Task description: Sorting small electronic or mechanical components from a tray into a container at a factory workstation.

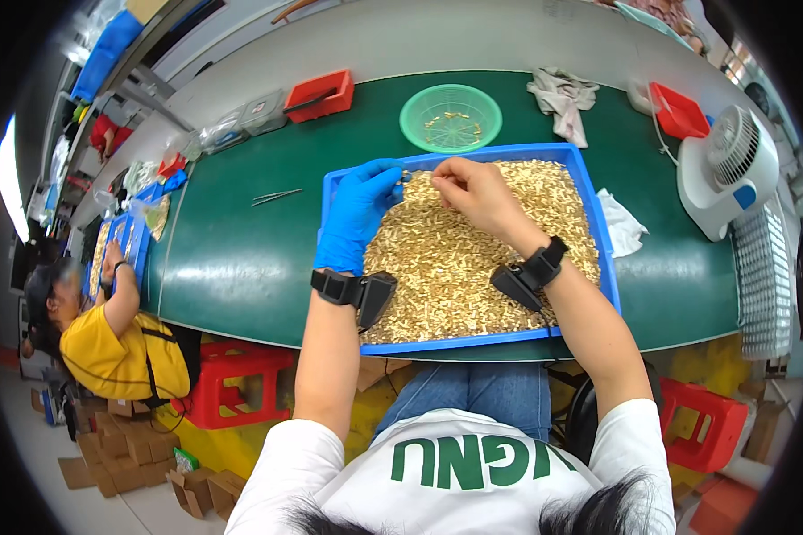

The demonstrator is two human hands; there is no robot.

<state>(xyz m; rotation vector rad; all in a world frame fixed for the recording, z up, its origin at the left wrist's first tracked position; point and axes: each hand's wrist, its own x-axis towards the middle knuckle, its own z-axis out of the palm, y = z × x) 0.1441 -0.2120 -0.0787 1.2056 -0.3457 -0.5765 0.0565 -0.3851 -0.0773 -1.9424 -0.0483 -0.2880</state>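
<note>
A blue tray (473,342) filled with many small brass-coloured metal pieces (473,259) stands in front of me on the green table. Over its far left part is my left hand (360,201) in a blue glove, thumb and fingers pinched together; a tiny dark bit shows at the tips, too small to name. My bare right hand (479,192) is just to its right above the pieces, fingers curled and pressed together. What they hold, if anything, is hidden. A green plastic basket (451,105) with a few brass-coloured pieces inside sits beyond the tray.
Tweezers (277,197) lie left of the tray. A red bin (318,96) and a crumpled cloth (563,100) are at the back. To the right stand a white fan (728,169) and a white tissue (622,223). A person in yellow (120,357) works at the far left.
</note>
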